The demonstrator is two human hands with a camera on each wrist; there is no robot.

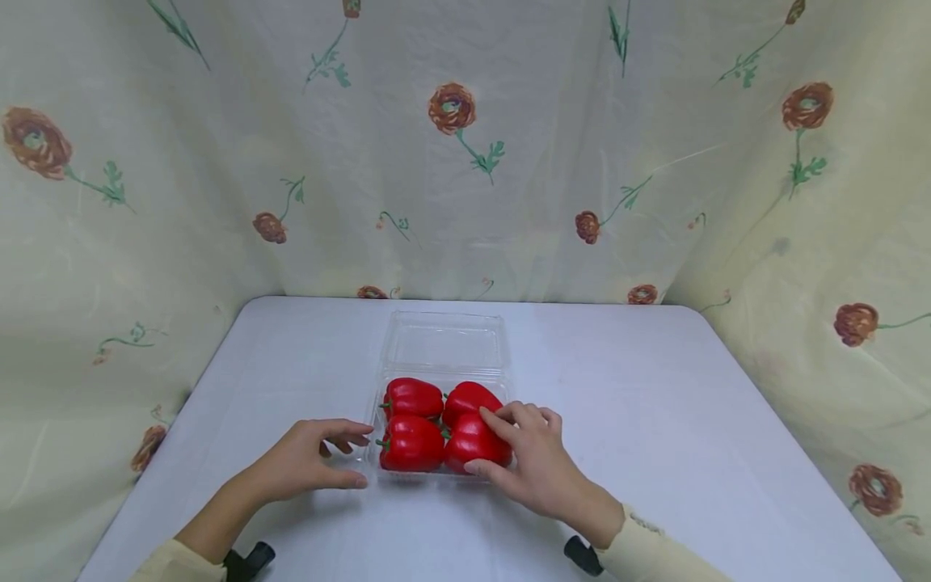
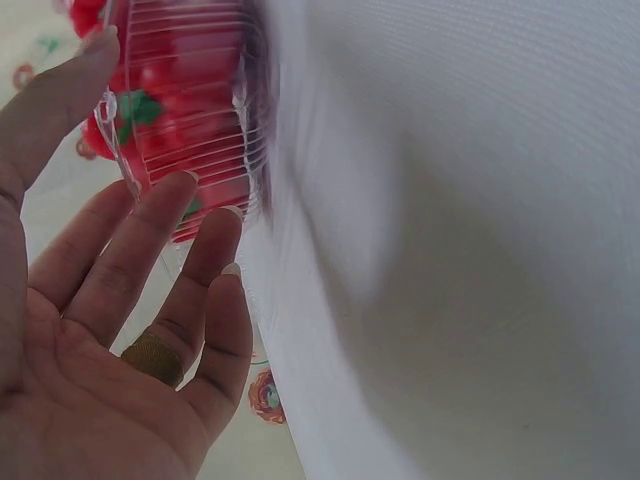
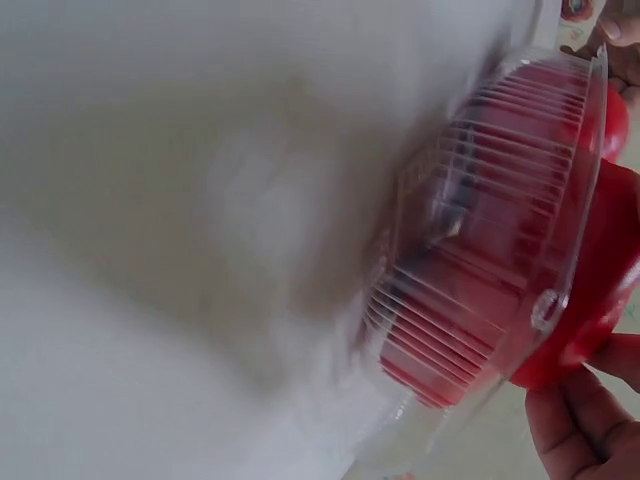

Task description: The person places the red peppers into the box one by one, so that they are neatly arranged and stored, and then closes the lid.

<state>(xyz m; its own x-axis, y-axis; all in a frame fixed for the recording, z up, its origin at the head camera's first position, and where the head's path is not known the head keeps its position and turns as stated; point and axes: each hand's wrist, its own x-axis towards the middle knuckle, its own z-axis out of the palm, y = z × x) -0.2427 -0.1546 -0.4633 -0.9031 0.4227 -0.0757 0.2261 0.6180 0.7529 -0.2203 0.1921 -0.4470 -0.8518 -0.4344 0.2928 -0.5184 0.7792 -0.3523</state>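
Right hand (image 1: 534, 465) on the near-right pepper (image 1: 469, 440), thumb at its near side, a finger across the far side: a grasp, spread wide, it seemed, to suit that round shape! The pepper sat in the clear box (image 3: 480, 230) on the desk (image 1: 618, 388), and the other peppers (image 1: 410, 444) made it two by two, likely for a snug fit. Left hand (image 1: 313, 457)? Relaxed, gripping nothing, beside the box's left wall, perhaps to guard against sliding. Far side, the lid (image 1: 445, 339) lay back, presumably leaving the top free.
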